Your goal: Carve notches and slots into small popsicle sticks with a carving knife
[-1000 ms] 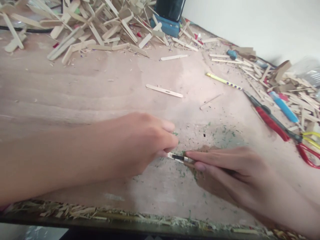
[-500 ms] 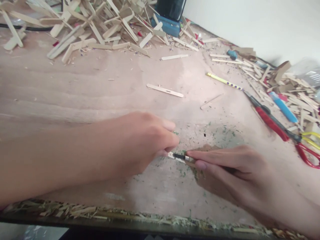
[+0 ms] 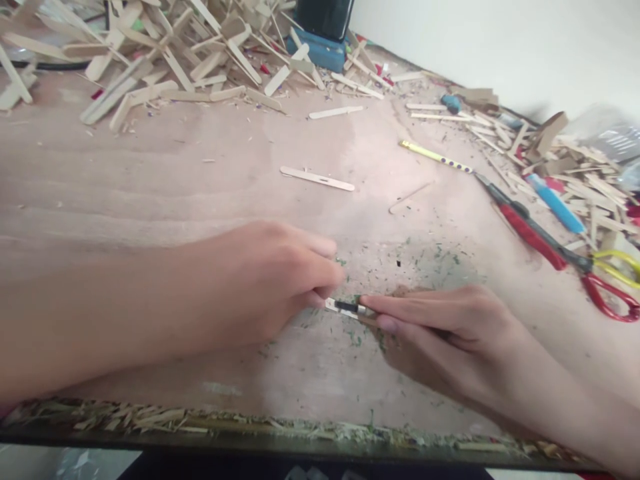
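My left hand (image 3: 300, 273) is closed, its fingertips pinched at the left end of a short white strip. What lies inside its fingers is hidden. A small black-and-silver cylindrical piece (image 3: 345, 307) rests along that strip, running to the right. My right hand (image 3: 445, 327) pinches the right end of this slim piece between thumb and fingers, low over the tabletop. Both hands nearly meet, with the piece bridging the gap. Green shavings (image 3: 357, 333) are scattered on the wood around them.
Craft sticks (image 3: 170, 60) lie heaped at the back left, beside a black device on a blue base (image 3: 320, 50). Another stick pile (image 3: 585, 167) is at right, near a blue-handled tool (image 3: 557, 203), a yellow dotted stick (image 3: 435, 157) and red-and-yellow handled scissors (image 3: 607, 300).
The whole scene has shifted slightly left in view as the camera moved. Both hands keep the same grip and stay close together around the black-and-silver piece.
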A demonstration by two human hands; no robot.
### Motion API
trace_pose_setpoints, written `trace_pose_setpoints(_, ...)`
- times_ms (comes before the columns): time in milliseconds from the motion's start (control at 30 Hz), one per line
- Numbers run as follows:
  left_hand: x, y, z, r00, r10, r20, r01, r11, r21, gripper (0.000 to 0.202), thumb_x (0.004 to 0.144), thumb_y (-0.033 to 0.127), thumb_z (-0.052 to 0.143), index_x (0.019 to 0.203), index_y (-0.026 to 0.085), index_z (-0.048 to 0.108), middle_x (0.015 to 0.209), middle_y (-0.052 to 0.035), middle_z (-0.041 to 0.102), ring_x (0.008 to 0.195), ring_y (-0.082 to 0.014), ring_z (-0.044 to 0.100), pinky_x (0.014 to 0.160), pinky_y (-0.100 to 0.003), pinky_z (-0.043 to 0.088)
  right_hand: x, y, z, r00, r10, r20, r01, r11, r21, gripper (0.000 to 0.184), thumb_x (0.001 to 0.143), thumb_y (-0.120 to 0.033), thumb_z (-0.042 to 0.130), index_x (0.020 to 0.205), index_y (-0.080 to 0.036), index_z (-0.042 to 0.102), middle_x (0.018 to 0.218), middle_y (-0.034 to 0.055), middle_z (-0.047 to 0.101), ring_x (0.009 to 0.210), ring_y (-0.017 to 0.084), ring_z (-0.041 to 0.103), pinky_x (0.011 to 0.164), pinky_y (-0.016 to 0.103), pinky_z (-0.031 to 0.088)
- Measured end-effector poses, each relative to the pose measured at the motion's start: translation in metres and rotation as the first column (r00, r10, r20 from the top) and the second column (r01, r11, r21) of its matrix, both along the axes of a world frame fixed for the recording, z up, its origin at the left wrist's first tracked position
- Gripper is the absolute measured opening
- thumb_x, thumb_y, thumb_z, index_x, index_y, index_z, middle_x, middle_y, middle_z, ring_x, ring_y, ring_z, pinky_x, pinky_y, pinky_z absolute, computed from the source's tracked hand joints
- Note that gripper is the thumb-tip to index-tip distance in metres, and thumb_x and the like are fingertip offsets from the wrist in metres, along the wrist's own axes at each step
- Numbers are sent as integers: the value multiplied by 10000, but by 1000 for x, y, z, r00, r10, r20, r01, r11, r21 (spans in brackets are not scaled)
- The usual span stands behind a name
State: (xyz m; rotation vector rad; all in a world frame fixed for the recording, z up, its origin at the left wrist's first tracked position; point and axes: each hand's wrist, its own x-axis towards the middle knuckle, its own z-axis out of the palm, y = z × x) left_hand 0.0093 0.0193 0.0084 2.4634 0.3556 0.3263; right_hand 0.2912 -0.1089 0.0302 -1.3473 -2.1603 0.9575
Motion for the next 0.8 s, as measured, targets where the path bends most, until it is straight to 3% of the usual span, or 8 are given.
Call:
trace_pose_setpoints(67, -1, 1, -3, 995, -30, 96, 30, 1000, 0, 352, 1053, 5, 553, 813, 205, 714, 751, 33, 602, 603, -115, 565, 599, -278, 400, -1, 0, 0, 1000, 0, 4, 0, 1000, 7, 315, 1293, -231, 660, 1320, -140, 961, 908, 82, 929, 629, 154, 803, 587, 249, 616)
trace_pose_setpoints(167, -3, 2, -5, 997, -43, 63, 43, 999, 8, 367, 1087, 11, 546, 835, 198, 737, 777, 26, 629, 638, -121, 600, 621, -285, 417, -3, 0, 0, 1000, 9, 27, -10, 999, 35, 355, 1309, -243, 626, 1272, -107, 952, 757, 20, 802, 523, 96, 609, 499, 230, 470)
trace_pose_setpoints(267, -4, 2, -5, 998, -30, 60, 30, 1000, 5, 360, 1090, 9, 570, 843, 205, 742, 795, 28, 654, 651, -122, 626, 629, -294, 422, -4, 0, 1, 1000, 10, 18, -11, 999, 32, 383, 1319, -253, 617, 1253, -70, 947, 724, -2, 735, 525, 84, 546, 500, 223, 441)
trace_pose_setpoints(367, -4, 1, -5, 998, -24, 59, 25, 1000, -7, 349, 1089, 8, 592, 845, 212, 737, 805, 32, 674, 647, -120, 632, 625, -294, 424, -3, 2, 1, 1000, 18, -21, -18, 1000, -5, 361, 1318, -257, 635, 1293, -87, 952, 780, 21, 826, 561, 91, 650, 550, 209, 509)
trace_pose_setpoints(533, -5, -1, -9, 996, -18, 85, 18, 1000, 2, 370, 1091, 0, 548, 825, 212, 693, 802, 27, 647, 643, -125, 597, 612, -290, 411, 2, 6, 7, 997, -73, -38, 69, 993, -98, 281, 1274, -246, 714, 1348, -184, 977, 1116, 60, 993, 819, 172, 931, 734, 211, 717)
trace_pose_setpoints(633, -5, -3, -6, 998, -6, 66, 5, 1000, 16, 381, 1100, -9, 550, 822, 213, 684, 808, 21, 652, 656, -134, 601, 633, -294, 428, 7, 8, 11, 992, -127, -5, 127, 989, -81, 284, 1264, -250, 720, 1368, -197, 979, 1209, 62, 991, 905, 201, 970, 823, 223, 774)
trace_pose_setpoints(800, -6, -5, 5, 1000, 6, 23, -7, 999, 37, 430, 1186, 47, 526, 841, 218, 716, 840, 12, 689, 675, -146, 634, 649, -321, 445, 16, 6, 14, 996, -90, 17, 89, 995, 38, 288, 1269, -203, 697, 1399, -136, 945, 1237, 72, 990, 919, 172, 972, 907, 185, 777)
